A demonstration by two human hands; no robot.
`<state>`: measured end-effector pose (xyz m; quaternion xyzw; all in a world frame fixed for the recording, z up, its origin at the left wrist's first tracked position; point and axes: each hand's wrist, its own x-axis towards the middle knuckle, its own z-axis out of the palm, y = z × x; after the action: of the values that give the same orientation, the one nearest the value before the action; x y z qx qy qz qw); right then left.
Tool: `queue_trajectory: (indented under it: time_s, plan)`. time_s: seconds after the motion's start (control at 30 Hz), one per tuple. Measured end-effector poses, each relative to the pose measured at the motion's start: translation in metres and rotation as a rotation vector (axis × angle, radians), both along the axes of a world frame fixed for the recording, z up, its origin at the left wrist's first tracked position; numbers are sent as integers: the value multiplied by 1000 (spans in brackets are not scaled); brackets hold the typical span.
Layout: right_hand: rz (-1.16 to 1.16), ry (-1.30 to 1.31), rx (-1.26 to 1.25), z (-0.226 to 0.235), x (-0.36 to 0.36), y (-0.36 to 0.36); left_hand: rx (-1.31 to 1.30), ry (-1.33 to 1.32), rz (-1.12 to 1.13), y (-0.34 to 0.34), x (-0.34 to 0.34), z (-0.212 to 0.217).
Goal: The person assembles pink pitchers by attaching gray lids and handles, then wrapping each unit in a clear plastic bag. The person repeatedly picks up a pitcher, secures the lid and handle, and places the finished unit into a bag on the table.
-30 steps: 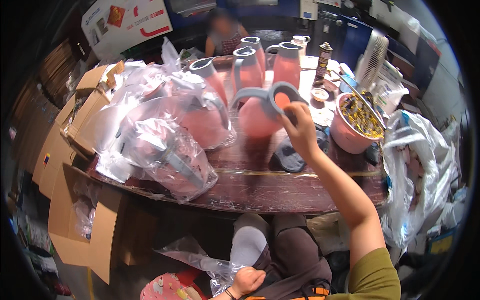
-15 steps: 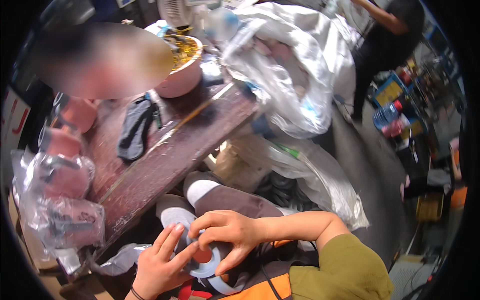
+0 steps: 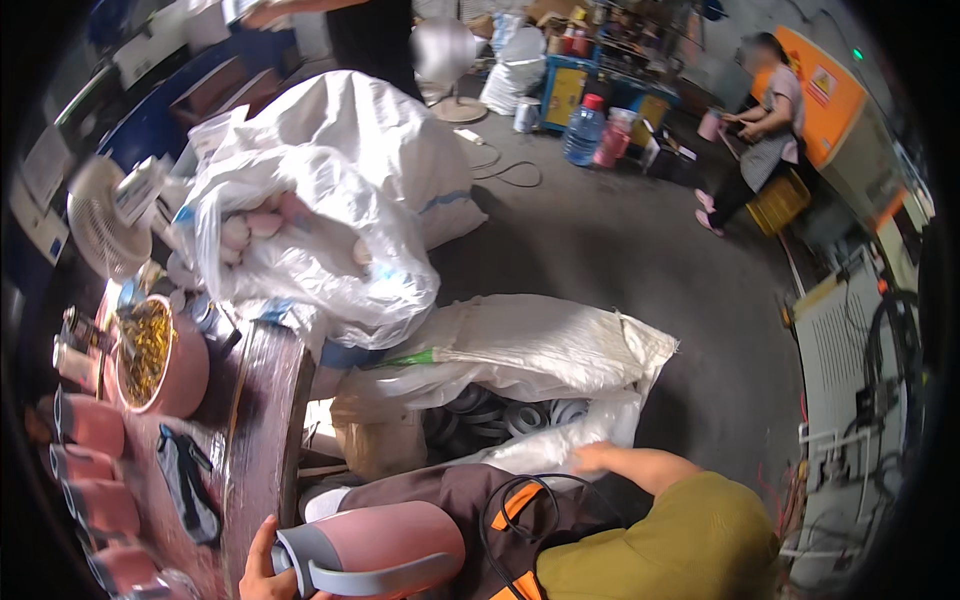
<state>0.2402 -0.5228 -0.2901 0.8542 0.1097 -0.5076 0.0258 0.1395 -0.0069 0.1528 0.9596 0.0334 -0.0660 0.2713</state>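
Note:
A pink jug (image 3: 395, 535) with a grey rim and long grey handle lies on its side across my lap. My left hand (image 3: 262, 572) grips its grey end, one finger pointing up along the rim. Stretched out to the right, my right hand (image 3: 597, 458) is at the near edge of an open white sack (image 3: 540, 335). Its fingers are blurred and partly hidden at the sack's plastic, so their grip does not show. Several dark grey rings (image 3: 525, 418) lie inside the sack.
A dark red table (image 3: 262, 430) at left bears a grey cloth item (image 3: 187, 485), several pink jugs (image 3: 100, 505) and a pink tub (image 3: 190, 365) of gold strips. Behind stands a large white bag (image 3: 330, 250). One person (image 3: 770, 115) sits far right; another (image 3: 370, 45) stands behind.
My view has swung right. Both hands were together at the jug's grey top; now the left holds the jug lying sideways, and the right has reached away to the sack.

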Motion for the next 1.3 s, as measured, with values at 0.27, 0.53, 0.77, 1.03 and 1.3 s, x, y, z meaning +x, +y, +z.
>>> queue_trajectory:
  time_s: [0.27,0.53,0.77,1.03,1.3]
  plan:
    - [141,171,-137,-2,-15,48,-133,137,108,9,-4,-13]
    - [-72,-145,98,9,90,125,-326,-77,388,20,-26,-60]
    - [293,117,120,-98,58,170,-256,-81,542,32,-47,-67]
    - [62,109,285,-92,54,167,-219,-34,648,11,-53,-72]
    - [-895,-185,805,-34,77,60,-257,-31,594,18,-48,-82]
